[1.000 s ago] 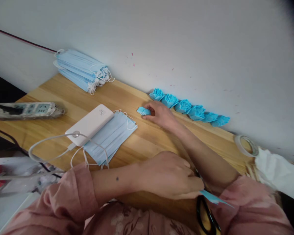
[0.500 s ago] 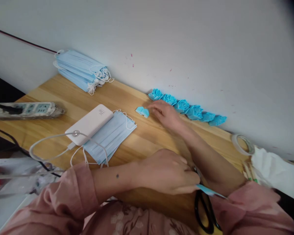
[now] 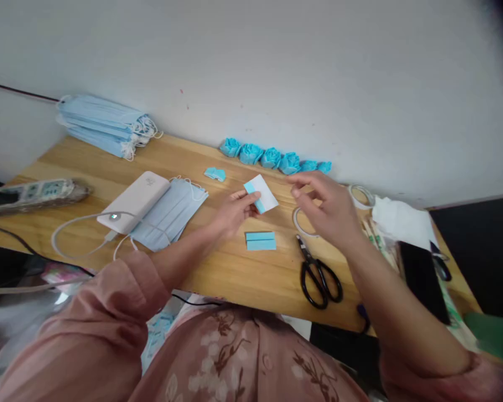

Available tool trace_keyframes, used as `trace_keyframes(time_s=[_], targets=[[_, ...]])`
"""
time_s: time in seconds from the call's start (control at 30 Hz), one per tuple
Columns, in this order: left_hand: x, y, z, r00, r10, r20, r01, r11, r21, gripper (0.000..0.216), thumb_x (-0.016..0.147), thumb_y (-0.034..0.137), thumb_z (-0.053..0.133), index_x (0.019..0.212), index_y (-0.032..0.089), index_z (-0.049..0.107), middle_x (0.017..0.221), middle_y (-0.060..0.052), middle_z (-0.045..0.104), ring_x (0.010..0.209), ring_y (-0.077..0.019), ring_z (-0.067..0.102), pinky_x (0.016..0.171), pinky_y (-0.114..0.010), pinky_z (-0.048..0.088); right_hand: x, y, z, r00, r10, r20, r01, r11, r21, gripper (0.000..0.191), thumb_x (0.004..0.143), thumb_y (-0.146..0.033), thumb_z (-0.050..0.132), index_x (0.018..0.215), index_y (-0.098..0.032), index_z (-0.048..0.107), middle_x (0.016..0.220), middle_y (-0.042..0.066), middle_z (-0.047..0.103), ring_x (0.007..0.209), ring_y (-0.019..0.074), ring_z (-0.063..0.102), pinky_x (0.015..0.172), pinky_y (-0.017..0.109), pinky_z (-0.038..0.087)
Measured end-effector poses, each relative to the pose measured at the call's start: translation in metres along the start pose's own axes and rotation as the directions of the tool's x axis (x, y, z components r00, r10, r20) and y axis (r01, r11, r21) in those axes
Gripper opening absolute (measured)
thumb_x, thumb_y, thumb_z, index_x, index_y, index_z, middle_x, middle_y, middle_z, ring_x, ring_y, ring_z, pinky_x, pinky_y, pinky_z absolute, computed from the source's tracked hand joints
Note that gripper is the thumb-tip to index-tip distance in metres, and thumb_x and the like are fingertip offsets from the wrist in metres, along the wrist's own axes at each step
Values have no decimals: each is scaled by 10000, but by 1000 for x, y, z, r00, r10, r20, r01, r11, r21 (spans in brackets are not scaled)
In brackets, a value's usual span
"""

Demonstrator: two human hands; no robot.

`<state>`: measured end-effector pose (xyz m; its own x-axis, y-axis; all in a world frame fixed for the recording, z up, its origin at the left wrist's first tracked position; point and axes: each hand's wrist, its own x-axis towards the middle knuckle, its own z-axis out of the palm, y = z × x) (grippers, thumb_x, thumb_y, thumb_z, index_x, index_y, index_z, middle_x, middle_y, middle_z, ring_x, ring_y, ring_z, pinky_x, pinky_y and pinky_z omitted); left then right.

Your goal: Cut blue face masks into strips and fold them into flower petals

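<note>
My left hand [image 3: 235,211] pinches a small blue-and-white folded sheet [image 3: 265,192] by its lower left side, raised over the wooden table. Just below it lies a flat blue folded strip [image 3: 260,241]. My right hand [image 3: 327,204] hovers to the right with fingers bent and apart, nothing visible between them. Under that hand a roll of tape [image 3: 304,224] is partly covered. Black-handled scissors [image 3: 318,279] rest nearer to me, their blades pointing away. Farther back sits a small folded blue piece [image 3: 215,174].
Several blue flowers [image 3: 271,158] line the wall. A stack of masks [image 3: 104,124] lies at the back left; a power bank [image 3: 134,202] rests on more masks [image 3: 171,209]. A power strip [image 3: 37,194] is far left. Another tape roll [image 3: 361,196], white tissue [image 3: 402,222] and a phone [image 3: 423,276] are right.
My left hand has moved up and left from the scissors and now holds the folded sheet. My right hand has moved right, away from the small blue piece. The view has shifted.
</note>
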<state>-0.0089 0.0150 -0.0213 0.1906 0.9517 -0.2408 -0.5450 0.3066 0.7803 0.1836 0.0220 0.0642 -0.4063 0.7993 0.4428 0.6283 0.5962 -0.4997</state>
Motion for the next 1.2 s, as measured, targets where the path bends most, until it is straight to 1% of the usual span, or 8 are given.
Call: trace_keyframes(time_s=[0.17, 0.37, 0.53, 0.7, 0.83, 1.0, 1.1, 1.2], targets=[[-7, -2, 6, 999, 26, 43, -24, 999, -33, 143, 815, 221, 765, 885, 119, 692, 813, -47, 727, 692, -122, 626, 706, -279, 478, -42, -4, 17, 979, -195, 60, 204, 951, -232, 370, 924, -159, 588, 1277, -267, 619, 1250, 103, 679, 1182, 304, 614, 989, 512, 536], [-12, -4, 13, 994, 30, 101, -24, 998, -64, 82, 830, 164, 738, 893, 125, 703, 841, -33, 733, 770, -128, 659, 825, -301, 505, -49, 9, 40, 954, -296, 46, 297, 910, -291, 315, 938, -138, 560, 1217, -277, 605, 1340, 91, 633, 1250, 299, 555, 1001, 512, 530], [-13, -8, 13, 990, 23, 139, -19, 999, -31, 136, 818, 178, 761, 935, 131, 711, 856, -22, 726, 774, -120, 656, 837, -309, 508, -49, 16, 47, 949, -315, -26, 294, 911, -290, 169, 953, -152, 566, 1012, -265, 679, 1321, 80, 649, 1269, 285, 538, 989, 489, 533], [-13, -11, 12, 987, -12, 159, 15, 1000, -12, 179, 809, 240, 787, 930, 127, 720, 895, -56, 760, 795, -141, 685, 865, -319, 512, -57, 20, 51, 970, -187, -155, 163, 974, -155, 88, 940, -229, 644, 911, -262, 720, 1247, 78, 683, 1193, 270, 595, 966, 467, 527], [-13, -13, 10, 984, -11, 175, 8, 1000, 18, 218, 791, 276, 806, 926, 120, 735, 900, -72, 774, 813, -159, 706, 902, -346, 528, -62, 21, 56, 972, 5, -236, 11, 997, 70, 58, 913, -284, 682, 889, -258, 728, 1176, 62, 722, 1115, 251, 656, 966, 459, 524], [-11, -17, 6, 982, 11, 187, -40, 987, 153, 295, 780, 340, 808, 966, 119, 747, 923, -84, 784, 842, -185, 717, 918, -380, 534, -59, 18, 59, 942, 301, -151, -224, 894, 387, 123, 880, -337, 681, 846, -223, 714, 996, 38, 759, 853, 175, 695, 721, 294, 545], [-11, -16, 6, 978, 41, 205, -88, 971, 224, 320, 779, 373, 803, 970, 126, 735, 921, -80, 784, 837, -192, 720, 884, -380, 548, -54, 15, 55, 921, 374, -113, -304, 867, 394, 135, 845, -341, 694, 808, -212, 706, 791, 1, 743, 659, 134, 635, 645, 259, 504], [-12, -15, 8, 977, 61, 206, -118, 954, 276, 321, 789, 388, 793, 966, 131, 717, 922, -80, 784, 806, -188, 721, 848, -376, 562, -51, 13, 53, 919, 372, -128, -302, 875, 379, 121, 824, -321, 699, 780, -207, 701, 756, -7, 732, 616, 119, 596, 616, 245, 470]])
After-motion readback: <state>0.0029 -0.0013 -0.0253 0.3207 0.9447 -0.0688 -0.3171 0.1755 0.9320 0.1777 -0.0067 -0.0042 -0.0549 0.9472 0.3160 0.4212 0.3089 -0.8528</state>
